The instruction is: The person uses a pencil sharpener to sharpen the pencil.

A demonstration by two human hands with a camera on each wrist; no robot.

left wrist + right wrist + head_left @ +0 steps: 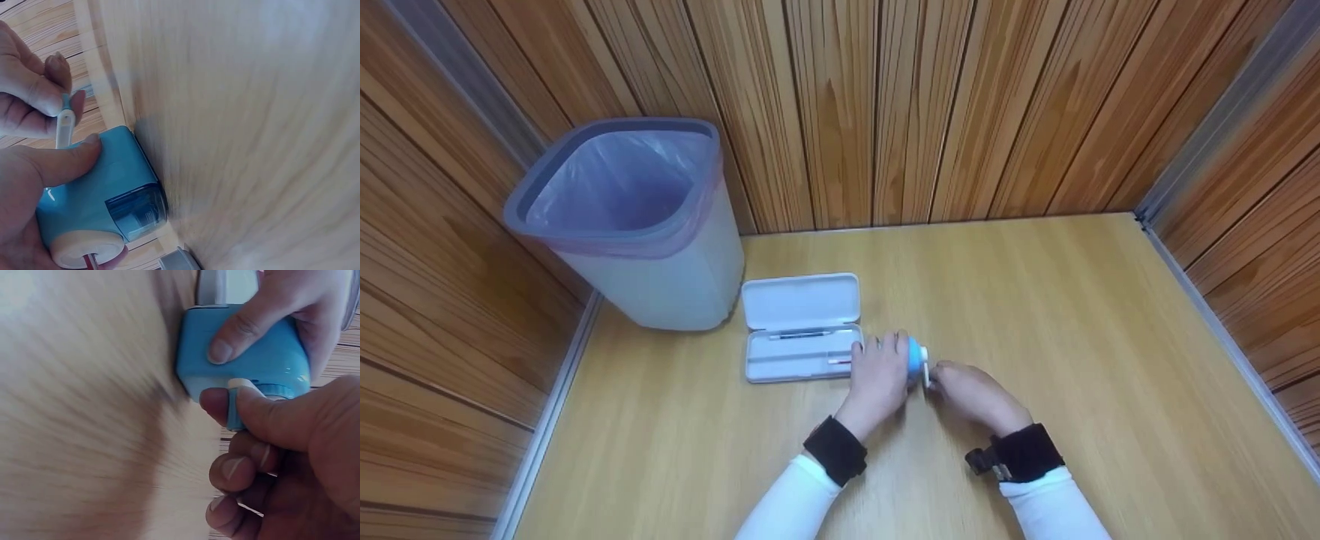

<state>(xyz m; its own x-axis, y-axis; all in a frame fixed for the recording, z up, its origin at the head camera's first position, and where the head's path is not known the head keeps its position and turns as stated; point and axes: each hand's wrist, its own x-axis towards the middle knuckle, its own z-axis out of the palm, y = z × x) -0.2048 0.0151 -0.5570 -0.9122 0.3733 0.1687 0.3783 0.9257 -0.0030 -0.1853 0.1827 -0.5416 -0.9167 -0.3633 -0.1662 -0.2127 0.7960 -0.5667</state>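
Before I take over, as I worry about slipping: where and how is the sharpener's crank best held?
Probably pinch the blue knob at the end of the crank from the right: it juts outward, away from the sharpener, where the right hand grips it.

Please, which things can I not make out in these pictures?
Head view: most of the blue sharpener, hidden by the left grip.
Left wrist view: the rest of the red pencil, cut off by the bottom edge.
Left wrist view: the pale marking, too small to read.
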